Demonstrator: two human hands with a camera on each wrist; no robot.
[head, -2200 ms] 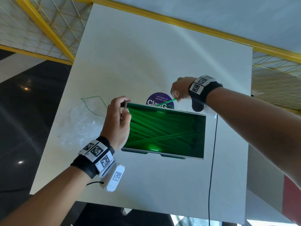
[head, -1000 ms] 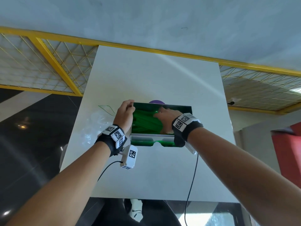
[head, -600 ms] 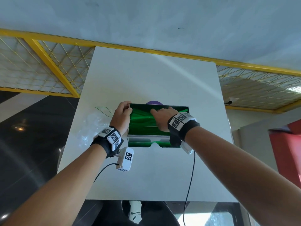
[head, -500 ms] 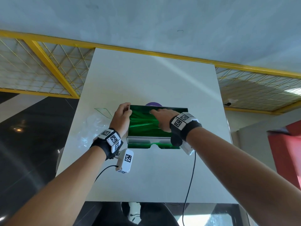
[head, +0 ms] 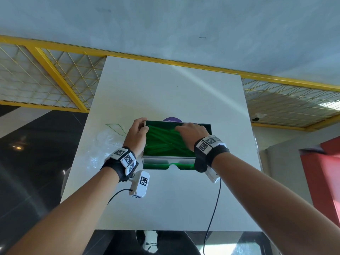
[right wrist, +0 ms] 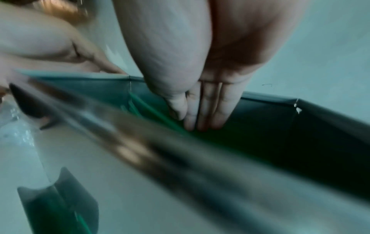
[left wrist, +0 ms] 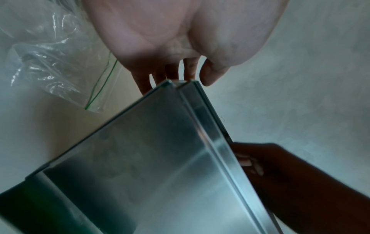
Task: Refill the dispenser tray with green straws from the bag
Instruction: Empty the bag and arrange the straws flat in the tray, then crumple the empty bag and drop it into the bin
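Observation:
The metal dispenser tray (head: 166, 160) stands mid-table, full of green straws (head: 163, 142). My left hand (head: 142, 125) grips its far left corner, thumb inside and fingers outside; the left wrist view shows these fingers (left wrist: 189, 69) at the corner above the tray's side wall (left wrist: 150, 150). My right hand (head: 181, 128) lies in the tray with straight fingers pressing on the straws. In the right wrist view its fingers (right wrist: 200, 114) lie flat together on the straws (right wrist: 148, 109). The clear zip bag (head: 103, 144) lies crumpled left of the tray and looks empty.
A purple round sticker (head: 172, 119) peeks out behind the tray. Wrist-camera cables (head: 213, 208) hang over the table's near edge. The white table (head: 165, 89) is narrow, with yellow mesh railing (head: 46, 85) on both sides and a red object (head: 323, 177) at the right.
Two seconds ago my right hand pinched one straw above the tray's far edge; it has since come down flat onto the straws inside. My left hand has kept its hold on the corner.

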